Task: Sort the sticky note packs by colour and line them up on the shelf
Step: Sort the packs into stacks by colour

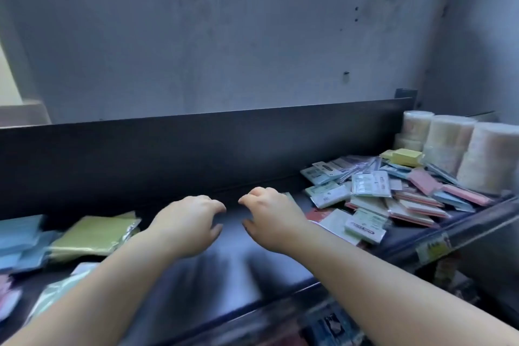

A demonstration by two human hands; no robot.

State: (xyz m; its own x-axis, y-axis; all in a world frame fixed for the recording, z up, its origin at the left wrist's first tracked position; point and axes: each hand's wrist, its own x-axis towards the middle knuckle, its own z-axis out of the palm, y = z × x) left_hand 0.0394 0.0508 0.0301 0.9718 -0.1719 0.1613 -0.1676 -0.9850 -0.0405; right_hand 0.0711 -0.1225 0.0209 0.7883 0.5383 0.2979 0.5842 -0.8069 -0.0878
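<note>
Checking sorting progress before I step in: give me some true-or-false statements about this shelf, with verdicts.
1. The left hand and the right hand hold nothing. True.
2. The mixed pile of packs lies at the left end of the shelf. False: it lies at the right end.
3. A yellow-green pack lies left of the left hand. True.
4. The blue packs sit against the wrapped rolls. False: blue packs lie far left, rolls stand far right.

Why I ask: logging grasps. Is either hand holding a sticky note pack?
No: left hand and right hand hover empty above the shelf.
</note>
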